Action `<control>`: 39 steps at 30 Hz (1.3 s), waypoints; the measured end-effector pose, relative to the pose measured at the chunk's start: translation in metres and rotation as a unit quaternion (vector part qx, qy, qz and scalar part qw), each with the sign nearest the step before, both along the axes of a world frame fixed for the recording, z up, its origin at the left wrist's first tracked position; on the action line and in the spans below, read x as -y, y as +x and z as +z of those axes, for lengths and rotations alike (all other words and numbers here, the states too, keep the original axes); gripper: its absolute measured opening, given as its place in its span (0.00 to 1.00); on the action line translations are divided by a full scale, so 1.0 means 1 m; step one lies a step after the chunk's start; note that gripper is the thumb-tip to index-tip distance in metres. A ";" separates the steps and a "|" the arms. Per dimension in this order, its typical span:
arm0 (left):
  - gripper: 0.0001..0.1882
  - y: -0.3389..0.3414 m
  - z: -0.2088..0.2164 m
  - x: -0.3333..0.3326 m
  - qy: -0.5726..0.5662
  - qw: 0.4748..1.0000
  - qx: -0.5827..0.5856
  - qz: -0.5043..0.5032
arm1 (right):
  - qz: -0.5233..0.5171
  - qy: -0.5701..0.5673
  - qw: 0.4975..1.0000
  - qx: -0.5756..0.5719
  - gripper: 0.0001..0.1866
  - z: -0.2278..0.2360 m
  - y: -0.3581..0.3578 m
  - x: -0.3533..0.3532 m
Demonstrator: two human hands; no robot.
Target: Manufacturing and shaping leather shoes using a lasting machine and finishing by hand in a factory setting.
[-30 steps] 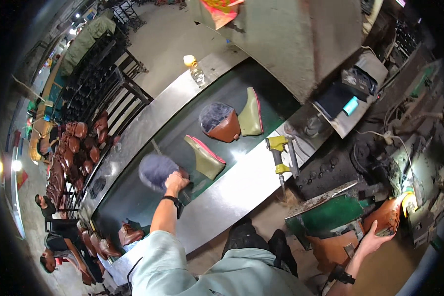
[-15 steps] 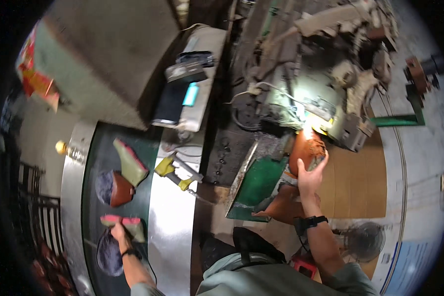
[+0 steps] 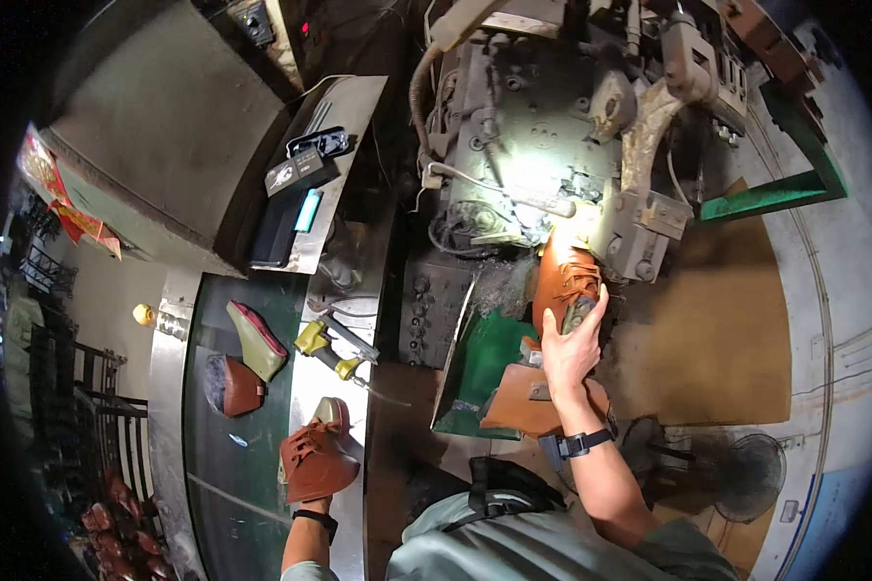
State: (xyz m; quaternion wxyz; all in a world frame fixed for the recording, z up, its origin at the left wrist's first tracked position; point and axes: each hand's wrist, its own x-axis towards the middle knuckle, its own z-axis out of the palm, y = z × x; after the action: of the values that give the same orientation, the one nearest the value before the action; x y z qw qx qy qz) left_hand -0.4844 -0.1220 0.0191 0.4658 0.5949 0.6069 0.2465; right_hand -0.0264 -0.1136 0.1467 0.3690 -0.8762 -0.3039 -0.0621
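Observation:
My right hand (image 3: 572, 353) is closed around a brown lace-up shoe upper (image 3: 560, 281), its toe lit up and pressed against the machine (image 3: 543, 145). A flap of brown leather (image 3: 528, 399) hangs beside that wrist. At the left, my left hand (image 3: 314, 504) holds a second brown shoe upper (image 3: 320, 463) with a greenish shoe last (image 3: 331, 414) in it, over the steel edge of the conveyor. Most of its fingers are hidden behind the shoe. Farther up the belt lie a green last with a pink edge (image 3: 258, 344) and a brown shoe upper in clear plastic (image 3: 235, 386).
A yellow-handled tool (image 3: 322, 351) lies on the metal strip beside the dark green conveyor belt (image 3: 233, 474). Behind it, a shelf (image 3: 354, 116) bears a phone (image 3: 281, 225) and a small box. A green guard (image 3: 494, 358) and a fan (image 3: 749, 474) flank my right arm.
My left hand has lifted a shoe with its last off the belt and moved right with it. My right hand still holds its shoe at the machine. The view has shifted.

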 end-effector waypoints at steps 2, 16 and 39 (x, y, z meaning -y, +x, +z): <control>0.24 0.011 0.035 0.013 0.086 0.982 -0.150 -0.076 | 0.018 0.004 0.999 -0.027 0.53 0.005 -0.004 -0.001; 0.34 0.004 -0.017 -0.039 0.200 0.777 -0.583 -0.127 | 0.169 0.173 0.962 -0.125 0.49 -0.038 0.045 0.035; 0.23 -0.205 0.004 0.097 -0.006 0.959 -0.195 0.205 | 0.352 -0.201 0.711 -0.575 0.39 -0.227 -0.296 0.014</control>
State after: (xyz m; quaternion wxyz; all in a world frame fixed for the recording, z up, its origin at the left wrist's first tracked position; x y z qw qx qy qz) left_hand -0.6892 -0.2194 0.0227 0.2811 0.4913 0.7966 0.2123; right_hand -0.3226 -0.1275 -0.0807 0.2829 -0.6257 -0.3249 0.6503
